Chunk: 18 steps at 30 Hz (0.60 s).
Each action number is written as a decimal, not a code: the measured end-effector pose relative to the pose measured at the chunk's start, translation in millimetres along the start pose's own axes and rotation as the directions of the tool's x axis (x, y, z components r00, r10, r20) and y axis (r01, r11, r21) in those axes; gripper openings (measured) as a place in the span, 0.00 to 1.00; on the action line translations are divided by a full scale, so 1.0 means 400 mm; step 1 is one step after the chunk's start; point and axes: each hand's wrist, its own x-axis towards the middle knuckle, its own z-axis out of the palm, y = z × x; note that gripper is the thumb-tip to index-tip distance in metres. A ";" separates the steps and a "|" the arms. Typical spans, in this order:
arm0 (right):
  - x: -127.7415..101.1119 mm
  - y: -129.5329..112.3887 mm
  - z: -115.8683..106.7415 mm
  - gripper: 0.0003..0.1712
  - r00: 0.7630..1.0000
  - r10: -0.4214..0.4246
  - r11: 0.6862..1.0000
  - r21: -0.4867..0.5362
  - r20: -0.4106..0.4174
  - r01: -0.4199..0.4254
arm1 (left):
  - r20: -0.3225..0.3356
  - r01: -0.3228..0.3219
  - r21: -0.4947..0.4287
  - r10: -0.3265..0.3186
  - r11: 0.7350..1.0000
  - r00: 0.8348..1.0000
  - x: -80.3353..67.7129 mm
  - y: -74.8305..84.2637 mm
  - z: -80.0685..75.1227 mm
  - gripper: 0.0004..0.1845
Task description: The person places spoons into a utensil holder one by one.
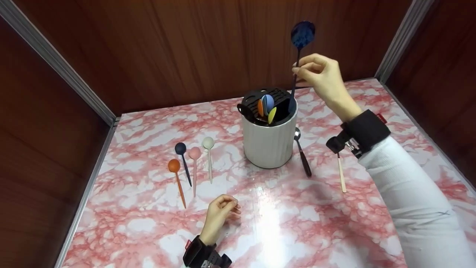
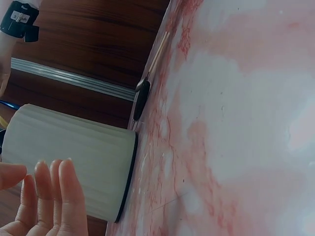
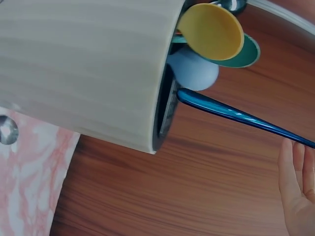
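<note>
Right hand [image 1: 321, 74] pinching dark blue long-handled spoon [image 1: 302, 35], handle tip entering ribbed white cylindrical holder [image 1: 269, 143]. Keeping handle upright, clearing black slotted insert [image 1: 256, 102]. Left hand [image 1: 219, 212] lying loosely curled, holding nothing.

The lower handle of the dark blue long-handled spoon [image 1: 302, 35] disappears inside the white ribbed ceramic holder [image 1: 270, 139]. The handles of the orange, pale blue and yellow spoons standing in it are hidden too. In the right wrist view, the picture's edge cuts off most of the right hand [image 3: 299, 189].
</note>
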 end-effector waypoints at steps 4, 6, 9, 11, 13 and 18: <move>0.003 0.017 0.004 0.07 1.000 0.003 1.000 -0.023 -0.020 -0.004 | 0.000 0.002 -0.006 -0.002 1.000 1.000 0.001 0.002 0.001 0.07; 0.004 0.022 0.006 0.06 1.000 0.010 1.000 -0.005 -0.022 -0.010 | 0.001 0.000 -0.009 0.000 1.000 1.000 0.001 0.002 0.001 0.07; 0.006 0.024 0.011 0.06 1.000 0.017 1.000 0.020 -0.017 -0.017 | 0.005 -0.002 -0.011 0.002 1.000 1.000 0.003 0.000 0.000 0.07; 0.008 0.025 0.015 0.06 1.000 0.024 0.999 0.041 -0.007 -0.024 | 0.006 -0.002 -0.013 0.002 1.000 1.000 0.003 -0.002 -0.001 0.06; 0.009 0.026 0.019 0.06 1.000 0.022 0.999 0.032 -0.003 -0.022 | 0.006 0.000 -0.011 0.000 1.000 1.000 0.002 -0.002 -0.002 0.06; 0.012 0.037 0.024 0.04 0.999 0.036 0.999 0.003 -0.003 -0.036 | -0.001 0.009 -0.005 -0.009 1.000 1.000 0.002 -0.001 -0.003 0.06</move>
